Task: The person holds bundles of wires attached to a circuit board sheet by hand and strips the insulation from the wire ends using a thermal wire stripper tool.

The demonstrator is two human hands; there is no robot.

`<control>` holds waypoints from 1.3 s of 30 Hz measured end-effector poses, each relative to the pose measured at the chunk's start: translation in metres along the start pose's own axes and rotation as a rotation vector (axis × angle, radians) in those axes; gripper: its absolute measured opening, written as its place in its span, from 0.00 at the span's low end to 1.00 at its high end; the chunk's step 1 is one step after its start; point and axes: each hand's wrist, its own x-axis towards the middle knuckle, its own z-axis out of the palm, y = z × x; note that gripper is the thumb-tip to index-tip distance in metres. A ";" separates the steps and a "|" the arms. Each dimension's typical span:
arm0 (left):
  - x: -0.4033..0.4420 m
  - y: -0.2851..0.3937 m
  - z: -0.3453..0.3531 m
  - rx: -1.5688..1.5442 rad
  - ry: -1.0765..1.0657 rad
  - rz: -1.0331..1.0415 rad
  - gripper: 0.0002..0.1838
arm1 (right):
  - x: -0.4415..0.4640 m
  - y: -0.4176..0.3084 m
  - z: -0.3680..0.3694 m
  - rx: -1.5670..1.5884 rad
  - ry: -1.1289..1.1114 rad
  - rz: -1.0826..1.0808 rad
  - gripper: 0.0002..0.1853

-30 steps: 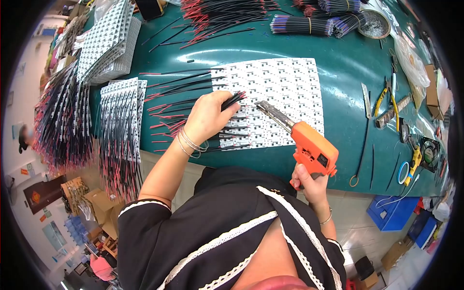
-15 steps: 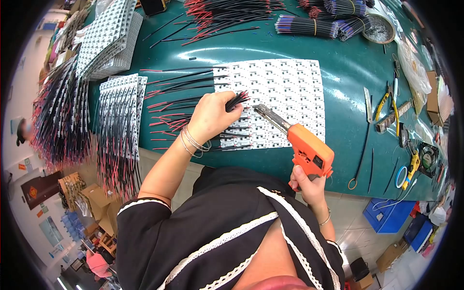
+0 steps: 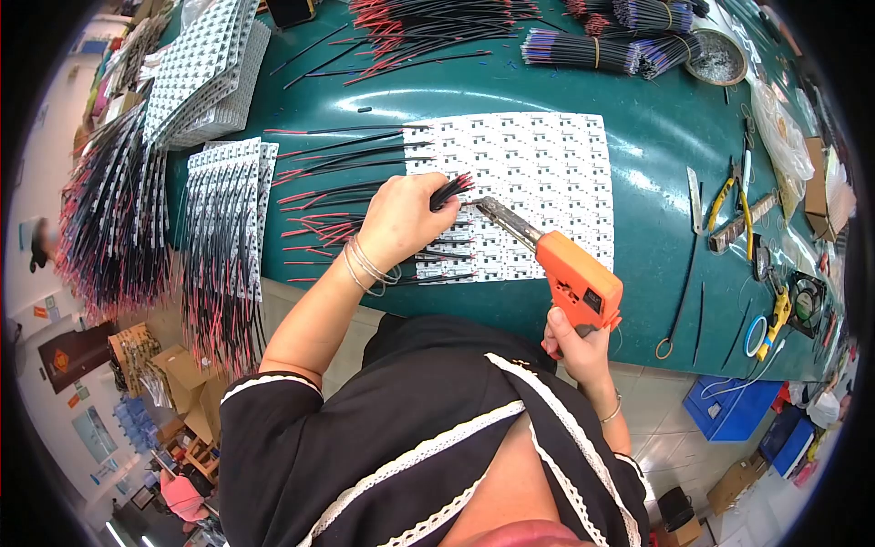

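Note:
A white circuit board panel (image 3: 538, 182) lies flat on the green table, with black and red wires (image 3: 337, 164) reaching out from its left side. My left hand (image 3: 401, 219) is closed around a bunch of black wires with red tips (image 3: 450, 191), held over the panel's left part. In my right hand (image 3: 580, 345) is an orange soldering gun (image 3: 583, 281), gripped by its handle. Its metal tip points up and left and is close to the wire ends; whether they touch I cannot tell.
Stacked white panels (image 3: 205, 82) and wired panels (image 3: 228, 210) are at the left, some hanging over the edge. Loose wires (image 3: 428, 32) and bundled wires (image 3: 579, 52) lie at the back. Pliers (image 3: 743, 210), a small fan (image 3: 807, 301) and a blue bin (image 3: 725, 410) are at the right.
The soldering gun in my right hand has shifted slightly left, bringing its tip nearer the wire ends. My left hand stays nearly in place with the wires.

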 end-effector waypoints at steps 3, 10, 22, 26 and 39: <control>0.001 0.000 0.001 0.007 0.000 0.004 0.13 | -0.001 0.000 0.000 -0.014 0.007 -0.028 0.11; 0.008 -0.003 -0.004 -0.007 -0.074 0.068 0.13 | -0.004 0.003 -0.005 0.052 0.005 -0.015 0.15; 0.013 0.005 -0.010 0.083 -0.134 0.102 0.10 | -0.003 0.002 -0.003 -0.007 -0.007 -0.019 0.10; 0.011 0.004 -0.009 0.119 -0.116 0.124 0.10 | -0.005 0.001 -0.006 0.093 0.020 -0.030 0.14; 0.007 0.001 -0.018 -0.152 -0.165 -0.002 0.09 | 0.007 -0.010 -0.019 0.197 -0.079 -0.152 0.26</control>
